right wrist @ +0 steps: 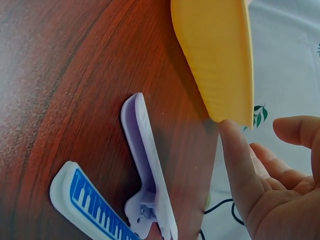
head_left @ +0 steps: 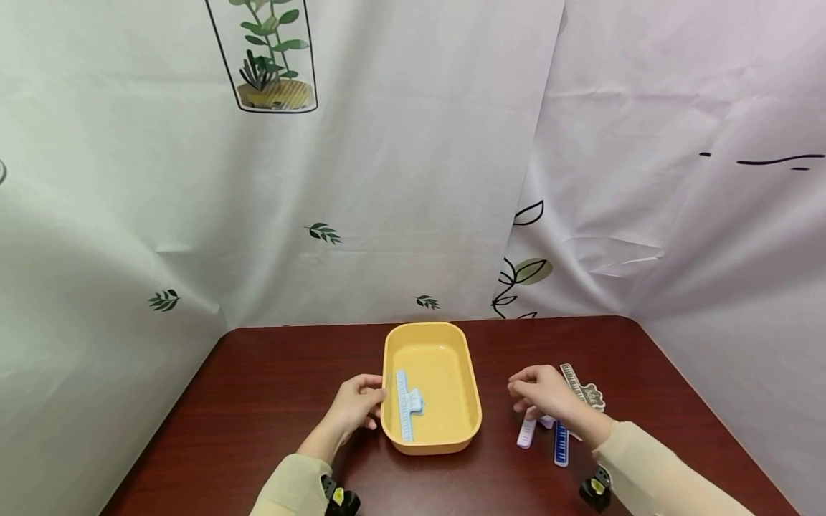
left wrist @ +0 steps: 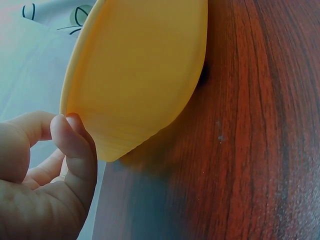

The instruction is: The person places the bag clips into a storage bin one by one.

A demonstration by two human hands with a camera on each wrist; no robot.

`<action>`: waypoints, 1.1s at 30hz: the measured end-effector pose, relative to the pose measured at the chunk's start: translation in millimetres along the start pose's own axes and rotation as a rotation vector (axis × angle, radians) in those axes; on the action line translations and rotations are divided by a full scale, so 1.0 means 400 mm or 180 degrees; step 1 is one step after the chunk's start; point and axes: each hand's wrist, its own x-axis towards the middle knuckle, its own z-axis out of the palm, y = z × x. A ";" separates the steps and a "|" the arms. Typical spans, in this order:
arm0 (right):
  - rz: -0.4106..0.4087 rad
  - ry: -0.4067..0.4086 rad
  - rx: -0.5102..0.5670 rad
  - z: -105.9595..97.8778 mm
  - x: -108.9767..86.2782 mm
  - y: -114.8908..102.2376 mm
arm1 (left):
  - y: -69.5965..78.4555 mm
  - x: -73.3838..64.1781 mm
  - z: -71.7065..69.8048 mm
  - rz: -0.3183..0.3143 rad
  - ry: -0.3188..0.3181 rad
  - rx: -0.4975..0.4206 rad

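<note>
My left hand (head_left: 358, 403) pinches the left rim of a yellow plastic tray (head_left: 445, 380); in the left wrist view, its thumb and finger meet at the tray's edge. Inside the tray, along its left side, lies a light blue clip (head_left: 404, 410) with ruler-like markings. Over a group of similar clips on the right hovers my right hand (head_left: 545, 390), thumb and fingers apart with nothing between them. Beneath it are a purple clip (right wrist: 150, 160) and a dark blue clip (right wrist: 90, 200). A grey-brown clip (head_left: 586, 390) is partly covered by the hand.
The dark red wooden table (head_left: 290, 365) has rounded far corners. Behind it and along both sides hangs a white cloth (head_left: 413, 179) printed with leaves. Each wrist wears a small black camera (head_left: 596, 491).
</note>
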 end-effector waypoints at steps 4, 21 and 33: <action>-0.0015 -0.0006 0.0012 -0.005 0.000 0.009 | -0.001 -0.004 -0.001 0.0003 -0.0002 0.0013; 0.0009 0.0059 -0.0044 -0.034 -0.008 0.052 | 0.002 -0.003 -0.002 0.0025 -0.0040 -0.0023; 0.0115 0.0146 -0.0104 -0.041 -0.003 0.072 | 0.002 -0.003 -0.002 0.0031 -0.0048 -0.0053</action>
